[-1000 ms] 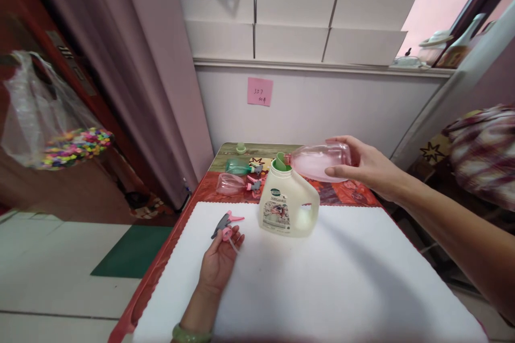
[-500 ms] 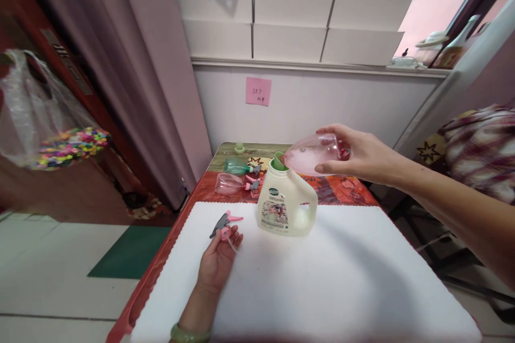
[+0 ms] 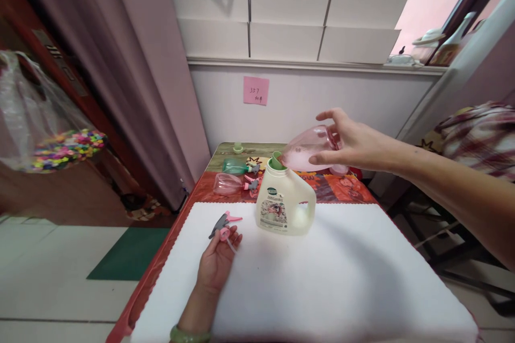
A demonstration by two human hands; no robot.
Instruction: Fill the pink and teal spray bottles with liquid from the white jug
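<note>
My right hand [image 3: 349, 142] grips a clear pink bottle [image 3: 308, 149] by its base end. The bottle is tipped, its mouth at the green pouring spout [image 3: 277, 159] of a cream-coloured detergent jug [image 3: 285, 201]. That jug stands upright on a white mat [image 3: 322, 273], its handle to the right. Palm up over the mat, my left hand [image 3: 219, 260] holds a pink and grey trigger spray head [image 3: 222, 226] between its fingers. A thin tube hangs from the spray head.
Behind the jug lie a green spray bottle [image 3: 234, 166] and another pink spray bottle [image 3: 228, 184] on their sides. A small green cap [image 3: 237, 147] sits at the table's far edge. A bag of colourful pieces [image 3: 68, 147] hangs at left.
My right hand has raised the base of the pink bottle a little, so it tilts more steeply toward the jug's spout. The left hand keeps its hold on the spray head.
</note>
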